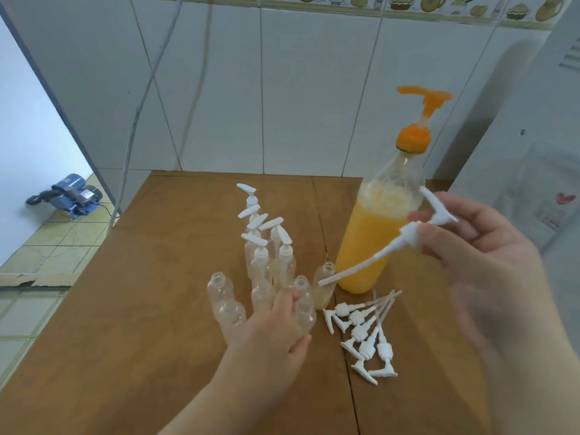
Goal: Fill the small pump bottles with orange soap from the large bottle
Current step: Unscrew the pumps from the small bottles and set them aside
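The large clear bottle (365, 243) of orange soap, with an orange pump top (422, 102), stands upright on the wooden table (141, 324), right of centre. Several small clear bottles cluster mid-table: the far ones (260, 262) carry white pumps, the near ones (221, 285) stand uncapped. My left hand (276, 337) grips one uncapped small bottle (306, 315) at the front of the cluster. My right hand (477, 246) pinches a loose white pump head (411, 232) in the air, its dip tube slanting down-left across the large bottle. Several loose pump heads (364, 334) lie in a pile below the large bottle.
A white tiled wall (282, 89) backs the table. A white appliance (533, 152) stands at the right. A blue water pump (70, 194) sits on the tiled floor at the left, with a hose running up beside the table's far left corner.
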Motion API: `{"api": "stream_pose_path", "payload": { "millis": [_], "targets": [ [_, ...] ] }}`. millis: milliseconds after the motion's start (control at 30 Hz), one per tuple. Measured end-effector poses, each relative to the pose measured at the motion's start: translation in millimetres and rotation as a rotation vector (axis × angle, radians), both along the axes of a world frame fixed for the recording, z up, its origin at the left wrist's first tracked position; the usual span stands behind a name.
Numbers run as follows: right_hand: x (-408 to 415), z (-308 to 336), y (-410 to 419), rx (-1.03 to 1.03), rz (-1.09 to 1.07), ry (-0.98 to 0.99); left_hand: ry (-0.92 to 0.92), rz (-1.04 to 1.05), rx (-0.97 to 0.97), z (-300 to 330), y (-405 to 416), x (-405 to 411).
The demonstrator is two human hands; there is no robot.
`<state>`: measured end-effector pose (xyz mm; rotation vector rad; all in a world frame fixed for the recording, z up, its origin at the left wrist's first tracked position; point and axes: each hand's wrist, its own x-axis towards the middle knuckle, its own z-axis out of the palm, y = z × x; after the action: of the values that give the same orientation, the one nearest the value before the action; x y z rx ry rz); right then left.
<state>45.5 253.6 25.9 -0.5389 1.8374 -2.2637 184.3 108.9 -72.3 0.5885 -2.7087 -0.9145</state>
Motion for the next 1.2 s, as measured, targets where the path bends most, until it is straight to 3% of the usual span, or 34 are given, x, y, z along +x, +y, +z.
{"api": "stream_pose_path", "payload": {
  "millis": [167, 367, 467, 600, 667, 833, 900, 967, 1067, 1200],
  "targets": [
    [-12, -31, 22, 0.055, -0.174, -0.007, -0.091, -0.007, -0.026, -18, 2, -3],
    [2, -96, 24, 0.449, -0.253, 0.076, -0.151, 0.06, -0.02, -31, 3, -8],
    [17, -137, 18, 0.585, -0.195, 0.083, -0.111, 0.074, -0.01, -35, 0, -7],
    [25, -178, 16, 0.729, -0.067, 0.572, -0.084, 0.087, -0.071, -31, -2, -3],
    [22, -192, 18, 0.761, -0.003, 0.69, -0.062, 0.112, -0.095, -22, 0, 1],
    [12, -210, 20, 0.748, 0.083, 0.808, 0.183, 0.125, -0.156, 13, 0, 20],
    [10, -217, 22, 0.745, 0.127, 0.821, 0.389, 0.249, -0.169, 33, -19, 24],
    [7, -222, 23, 0.738, 0.17, 0.836, 0.48, 0.487, -0.12, 54, -55, 20],
    [6, -224, 24, 0.729, 0.183, 0.85, 0.429, 0.683, 0.071, 60, -127, -5],
    [3, -225, 25, 0.71, 0.174, 0.847, 0.05, 0.545, 0.306, 18, -199, -57]
  ]
}}
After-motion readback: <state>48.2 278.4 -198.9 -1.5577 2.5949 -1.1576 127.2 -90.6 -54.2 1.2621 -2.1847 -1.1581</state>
